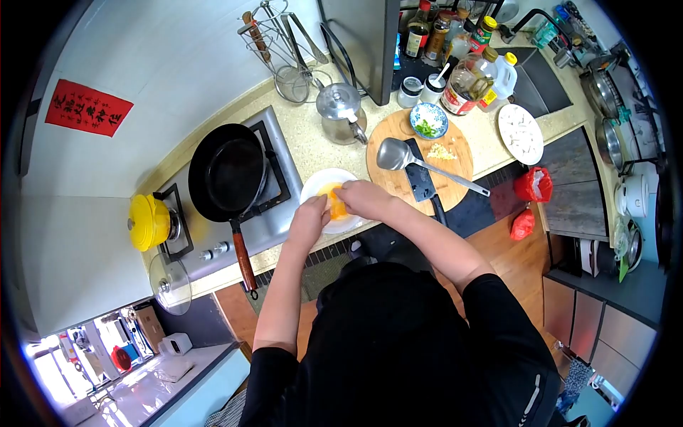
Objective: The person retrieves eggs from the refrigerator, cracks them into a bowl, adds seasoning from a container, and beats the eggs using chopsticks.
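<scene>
White bowl sits on the counter, probably rigid and breakable, best held by opposite rims; its orange-yellow contents look soft, slippery. Left hand and right hand curl over it, any grip unclear. Beyond stands a lidded pitcher.

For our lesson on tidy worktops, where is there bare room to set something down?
Bare counter shows between the metal pitcher and white bowl, and another patch between the cutting board and white plate. Crowded: the board itself and around the bottles.
</scene>
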